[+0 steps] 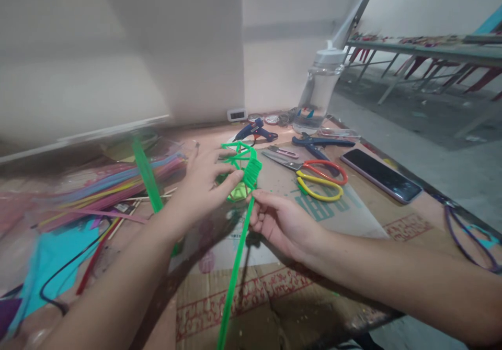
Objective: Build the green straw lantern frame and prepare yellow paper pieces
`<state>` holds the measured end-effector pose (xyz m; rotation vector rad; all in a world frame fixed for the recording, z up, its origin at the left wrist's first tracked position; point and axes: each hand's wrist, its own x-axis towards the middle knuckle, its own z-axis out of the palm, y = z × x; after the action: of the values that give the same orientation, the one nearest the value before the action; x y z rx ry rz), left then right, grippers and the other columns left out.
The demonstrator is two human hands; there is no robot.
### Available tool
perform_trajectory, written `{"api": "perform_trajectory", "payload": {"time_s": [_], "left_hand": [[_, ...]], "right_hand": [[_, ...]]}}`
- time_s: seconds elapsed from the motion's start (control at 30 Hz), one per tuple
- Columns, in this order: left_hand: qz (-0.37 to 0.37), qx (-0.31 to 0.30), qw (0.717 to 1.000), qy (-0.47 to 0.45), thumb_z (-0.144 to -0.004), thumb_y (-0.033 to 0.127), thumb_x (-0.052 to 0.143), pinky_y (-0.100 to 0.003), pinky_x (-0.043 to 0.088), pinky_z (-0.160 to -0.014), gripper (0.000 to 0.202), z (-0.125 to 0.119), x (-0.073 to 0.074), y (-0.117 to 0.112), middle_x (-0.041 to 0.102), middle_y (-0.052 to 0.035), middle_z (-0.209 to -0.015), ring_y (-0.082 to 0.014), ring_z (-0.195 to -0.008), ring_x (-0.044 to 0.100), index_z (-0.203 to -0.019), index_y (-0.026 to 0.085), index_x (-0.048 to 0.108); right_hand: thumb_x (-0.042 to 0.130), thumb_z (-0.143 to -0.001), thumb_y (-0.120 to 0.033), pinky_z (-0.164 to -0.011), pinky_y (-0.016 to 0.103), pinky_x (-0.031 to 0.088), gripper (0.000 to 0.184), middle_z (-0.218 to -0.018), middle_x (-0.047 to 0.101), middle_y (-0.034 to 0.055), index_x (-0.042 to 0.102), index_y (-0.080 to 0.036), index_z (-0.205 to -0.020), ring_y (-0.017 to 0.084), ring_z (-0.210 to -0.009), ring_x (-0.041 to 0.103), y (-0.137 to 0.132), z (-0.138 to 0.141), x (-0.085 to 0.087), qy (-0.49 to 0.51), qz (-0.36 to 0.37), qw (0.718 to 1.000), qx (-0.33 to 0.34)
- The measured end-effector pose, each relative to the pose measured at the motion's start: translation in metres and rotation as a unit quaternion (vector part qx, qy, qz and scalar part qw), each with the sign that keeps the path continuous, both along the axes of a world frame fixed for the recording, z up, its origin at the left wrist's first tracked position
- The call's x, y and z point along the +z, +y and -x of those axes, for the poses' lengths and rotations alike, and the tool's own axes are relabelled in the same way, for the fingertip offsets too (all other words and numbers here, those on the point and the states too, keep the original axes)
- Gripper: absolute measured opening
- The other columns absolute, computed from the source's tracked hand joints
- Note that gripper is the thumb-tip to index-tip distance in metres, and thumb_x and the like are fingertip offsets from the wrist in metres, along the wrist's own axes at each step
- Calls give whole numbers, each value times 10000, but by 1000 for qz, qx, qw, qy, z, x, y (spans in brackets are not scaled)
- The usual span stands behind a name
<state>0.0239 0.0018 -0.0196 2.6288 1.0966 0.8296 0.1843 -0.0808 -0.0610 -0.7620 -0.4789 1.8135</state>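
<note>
Between my two hands is a small green frame (251, 169) with sticks in it, partly wrapped in fuzzy green pipe cleaner. My left hand (214, 175) has its fingers around the frame's left side, thumb lying across its front. At the frame's lower corner, my right hand (274, 216) pinches a long green pipe cleaner (237, 266), which hangs down toward the bottom edge of the view. A yellow-green piece (237, 192) shows at the base of the frame. My left fingertips are partly hidden behind the frame.
Scissors (314, 175), pliers (323, 142), a glue gun (257, 130) and a phone (380, 175) lie beyond and right of my hands. A water bottle (319, 91) stands near the wall. Coloured pipe cleaners (117, 190) and a blue sheet (58, 261) lie left.
</note>
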Motion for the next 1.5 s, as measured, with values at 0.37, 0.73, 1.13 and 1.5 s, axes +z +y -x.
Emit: {"api": "perform_trajectory", "payload": {"time_s": [0.37, 0.73, 1.13, 1.5], "left_hand": [[-106, 32, 994, 14, -965, 443, 572, -438, 493, -1002, 266, 9, 35, -32, 735, -54, -1193, -269, -1137, 654, -1079, 267, 736], [-191, 22, 981, 14, -988, 240, 556, -345, 552, -817, 201, -11, 21, -58, 791, -58, -982, -221, -910, 726, -997, 204, 753], [-164, 93, 982, 6, -1000, 204, 500, -357, 513, -797, 186, -16, -2, -71, 737, -82, -942, -244, -901, 677, -971, 183, 683], [-211, 46, 975, -44, -967, 142, 558, -333, 486, -741, 132, -9, -3, -71, 719, -80, -856, -238, -824, 659, -920, 127, 681]], "right_hand": [[672, -882, -390, -592, 264, 420, 256, -588, 626, -25, 596, -202, -726, 127, -561, 565, 15, -39, 29, -329, -223, 912, 97], [576, -913, -191, -715, 320, 440, 163, -757, 671, 1, 691, -230, -1021, 178, -702, 593, 16, -49, 39, -515, -398, 756, -69], [548, -995, -271, -839, 370, 445, 206, -953, 738, 99, 749, -233, -975, 249, -913, 641, 23, -54, 34, -664, -544, 497, -125], [611, -945, -142, -774, 316, 458, 112, -923, 722, 78, 713, -173, -981, 204, -863, 633, 17, -50, 30, -625, -552, 543, -96]]}}
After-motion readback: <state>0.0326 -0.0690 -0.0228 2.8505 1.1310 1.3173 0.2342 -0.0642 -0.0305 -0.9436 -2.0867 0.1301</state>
